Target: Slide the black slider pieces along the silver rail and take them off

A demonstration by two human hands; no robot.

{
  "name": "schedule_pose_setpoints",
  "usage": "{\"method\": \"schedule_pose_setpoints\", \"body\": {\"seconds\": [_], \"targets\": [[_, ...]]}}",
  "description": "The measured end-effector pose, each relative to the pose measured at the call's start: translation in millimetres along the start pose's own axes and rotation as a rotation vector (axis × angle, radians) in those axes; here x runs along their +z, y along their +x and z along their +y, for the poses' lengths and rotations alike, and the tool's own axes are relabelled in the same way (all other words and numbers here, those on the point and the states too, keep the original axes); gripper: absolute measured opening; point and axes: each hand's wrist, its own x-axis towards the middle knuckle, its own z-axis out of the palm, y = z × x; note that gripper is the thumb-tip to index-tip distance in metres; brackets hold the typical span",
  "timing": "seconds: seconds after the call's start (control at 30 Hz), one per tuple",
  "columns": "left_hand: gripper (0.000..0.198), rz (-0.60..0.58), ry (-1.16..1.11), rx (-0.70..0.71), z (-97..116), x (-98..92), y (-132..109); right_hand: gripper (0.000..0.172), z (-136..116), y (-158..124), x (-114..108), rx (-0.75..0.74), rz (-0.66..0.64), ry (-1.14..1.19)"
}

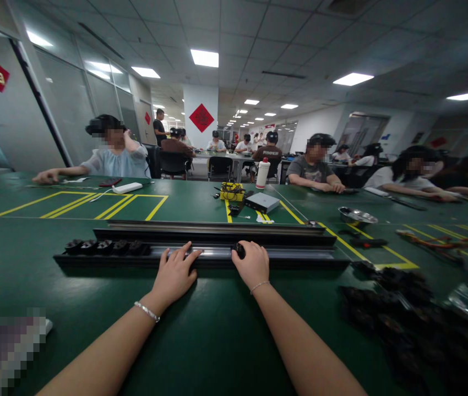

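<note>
A long black rail (300,263) lies crosswise on the green table, with a shiny channel along its top. Several black round parts (104,247) sit in a row in the channel at its left end. My left hand (176,269) rests on the rail near its middle, fingers spread and holding nothing I can see. Farther right, my right hand (252,263) is closed round a small black part (239,251) at the channel. Most of that part is hidden by the fingers. A second black rail (217,230) lies just behind the first.
A heap of black parts (399,324) covers the right side. Behind it are a metal bowl (357,216) and loose wires (436,242). A grey box (262,202), yellow holder (232,191) and white bottle (262,175) stand beyond the rails. Co-workers sit across the table.
</note>
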Motion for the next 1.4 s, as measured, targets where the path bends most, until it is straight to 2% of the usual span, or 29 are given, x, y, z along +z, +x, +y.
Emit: {"method": "schedule_pose_setpoints", "body": {"seconds": [0.5,1.4], "targets": [[0.050,-0.007,0.005,0.001,0.5,-1.8,-0.6,0.023,-4.8,1.8,-6.8,0.022,-0.026,-0.009],[0.051,-0.011,-0.002,0.000,1.1,-2.3,-0.9,0.021,1.0,2.1,-1.8,0.010,0.012,0.002]]}}
